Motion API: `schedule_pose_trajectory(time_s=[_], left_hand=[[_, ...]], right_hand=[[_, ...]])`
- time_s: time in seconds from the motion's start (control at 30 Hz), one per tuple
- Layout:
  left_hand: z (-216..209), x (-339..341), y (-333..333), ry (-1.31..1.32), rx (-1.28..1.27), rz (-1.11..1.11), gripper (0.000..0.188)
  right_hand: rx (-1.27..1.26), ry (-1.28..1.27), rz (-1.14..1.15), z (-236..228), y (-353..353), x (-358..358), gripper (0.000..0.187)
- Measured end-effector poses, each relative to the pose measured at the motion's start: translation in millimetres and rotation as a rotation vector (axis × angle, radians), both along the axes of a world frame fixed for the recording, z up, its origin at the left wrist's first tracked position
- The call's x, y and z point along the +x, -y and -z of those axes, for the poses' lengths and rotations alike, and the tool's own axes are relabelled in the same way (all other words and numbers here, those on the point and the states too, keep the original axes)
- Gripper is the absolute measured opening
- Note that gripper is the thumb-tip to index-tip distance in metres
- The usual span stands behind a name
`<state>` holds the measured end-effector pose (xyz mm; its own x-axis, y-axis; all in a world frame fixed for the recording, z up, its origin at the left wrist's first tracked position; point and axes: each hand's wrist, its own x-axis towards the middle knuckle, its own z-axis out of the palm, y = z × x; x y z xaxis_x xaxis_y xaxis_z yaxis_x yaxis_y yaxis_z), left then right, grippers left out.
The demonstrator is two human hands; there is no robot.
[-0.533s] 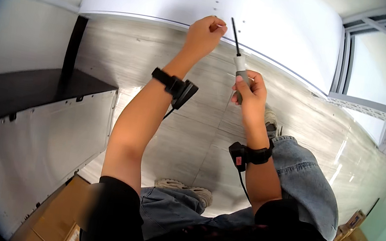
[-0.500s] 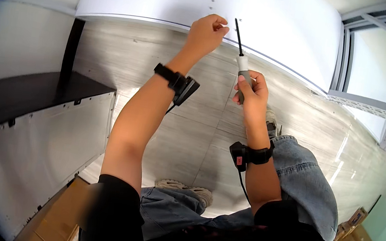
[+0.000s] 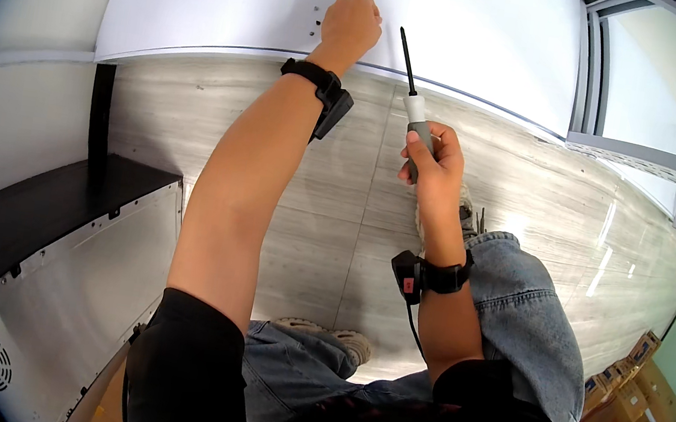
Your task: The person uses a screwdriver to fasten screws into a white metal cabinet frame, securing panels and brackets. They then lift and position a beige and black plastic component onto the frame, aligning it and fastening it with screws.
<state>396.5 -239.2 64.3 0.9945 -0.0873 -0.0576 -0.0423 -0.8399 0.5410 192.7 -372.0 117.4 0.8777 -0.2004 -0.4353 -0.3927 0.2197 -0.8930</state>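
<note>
The left hand [image 3: 352,25] is curled over the white tabletop [image 3: 491,43], fingertips hidden, so whether they pinch anything I cannot tell; the small dark pieces [image 3: 316,8] just beside it are too tiny to identify. The right hand [image 3: 434,157] wraps the screwdriver [image 3: 414,108], its shaft crossing the tabletop's front edge in view, with white surface spreading to either side and the far edge cut off.

SURFACE: white tabletop [image 3: 484,33], flat, dark line along its near edge | ON IT: four small metal pieces [image 3: 316,9], apart, in a rough column left of the middle, one darker | BELOW: grey streaked tile floor [image 3: 318,195] | ON FLOOR: pale shoes [image 3: 350,344]
</note>
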Motion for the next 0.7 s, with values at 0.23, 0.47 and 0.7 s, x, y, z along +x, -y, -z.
schedule_pose_trajectory(time_s=[0.23, 0.47, 0.7], left_hand=[[-58, -81, -75, -0.288, -1.192, -0.361, 0.018], [-89, -185, -186, -0.232, -1.572, -0.663, 0.016], [-106, -265, -251, -0.044, -1.524, -0.708, 0.015]], right_hand=[[-0.075, 0.080, -0.218, -10, -29, -5, 0.029], [-0.098, 0.183, -0.574, -35, -98, -39, 0.035], [-0.064, 0.177, -0.788, -53, -142, -66, 0.031]])
